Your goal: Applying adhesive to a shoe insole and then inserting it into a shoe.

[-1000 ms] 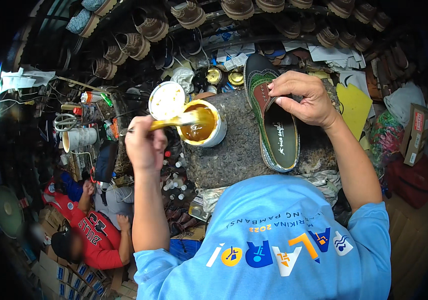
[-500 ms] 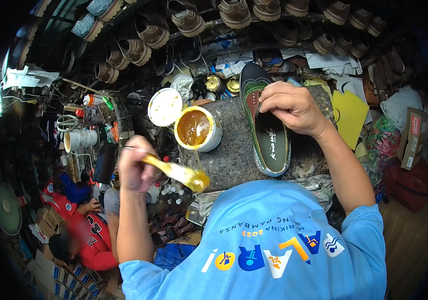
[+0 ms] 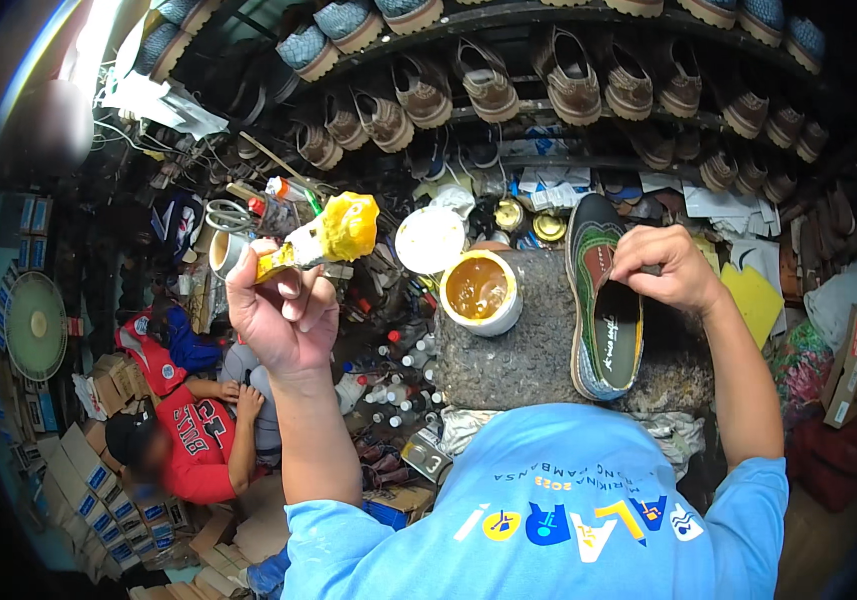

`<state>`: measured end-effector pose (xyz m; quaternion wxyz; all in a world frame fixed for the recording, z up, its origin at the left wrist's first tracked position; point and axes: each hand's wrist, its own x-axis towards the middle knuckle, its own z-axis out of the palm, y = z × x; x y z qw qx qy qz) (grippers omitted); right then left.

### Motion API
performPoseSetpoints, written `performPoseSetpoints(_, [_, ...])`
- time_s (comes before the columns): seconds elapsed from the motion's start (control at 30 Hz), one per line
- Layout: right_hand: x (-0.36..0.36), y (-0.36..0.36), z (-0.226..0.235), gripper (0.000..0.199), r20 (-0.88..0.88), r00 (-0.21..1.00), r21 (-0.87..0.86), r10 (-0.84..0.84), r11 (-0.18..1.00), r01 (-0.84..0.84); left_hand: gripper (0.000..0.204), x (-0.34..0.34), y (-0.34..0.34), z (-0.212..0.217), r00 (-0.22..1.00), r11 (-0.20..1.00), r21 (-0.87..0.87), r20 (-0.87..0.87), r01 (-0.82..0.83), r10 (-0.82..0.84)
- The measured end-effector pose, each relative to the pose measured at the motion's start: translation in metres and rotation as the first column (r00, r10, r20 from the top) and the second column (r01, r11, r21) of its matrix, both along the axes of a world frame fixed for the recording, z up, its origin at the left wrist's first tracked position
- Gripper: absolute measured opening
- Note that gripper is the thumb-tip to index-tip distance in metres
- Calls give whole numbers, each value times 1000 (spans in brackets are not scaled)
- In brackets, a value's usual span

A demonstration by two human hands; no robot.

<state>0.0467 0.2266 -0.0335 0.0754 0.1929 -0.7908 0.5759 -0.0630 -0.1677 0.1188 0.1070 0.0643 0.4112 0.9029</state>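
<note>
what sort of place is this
Most likely a small shoemaking or shoe-repair workshop: there are rows of brown shoes, a multicoloured shoe pinched in the right hand, and an open tub of amber paste nearby.

Cluttered room with dark shelves [image 3: 509, 19]
White light [image 3: 112, 40] glares at upper left (a teal wall [image 3: 2, 232] shows dimly below).

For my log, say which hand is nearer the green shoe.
Right hand: it grips the green shoe at its opening; the left hand is leftward, beyond the tub.
</note>
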Motion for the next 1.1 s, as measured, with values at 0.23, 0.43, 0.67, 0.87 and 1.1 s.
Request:
performPoseSetpoints(0.23, [-21, 2, -2, 27, 137, 984, 42, 117, 991, -124, 35, 20, 10, -6, 951, 961, -255, -256, 106, -173])
performPoseSetpoints(0.43, [-29, 2, 4, 30, 237, 952, 46, 192, 977, -209, 14, 67, 105, -36, 621, 570, -819, -479, -62, -621])
performPoseSetpoints(0.67, [-33, 5, 1, 34, 293, 916, -22, 275, 959, -281, 10, 85, 146, -105, 463, 509, -845, -520, -160, -718])
performPoseSetpoints(0.87, [-31, 9, -6, 32, 284, 910, -114, 301, 953, -280, 11, 72, 146, -97, 527, 502, -864, -449, -49, -722])
performPoseSetpoints(1.1, [-32, 7, -7, 31, 276, 912, -121, 303, 952, -280, 12, 62, 151, -102, 566, 512, -857, -450, -56, -691])
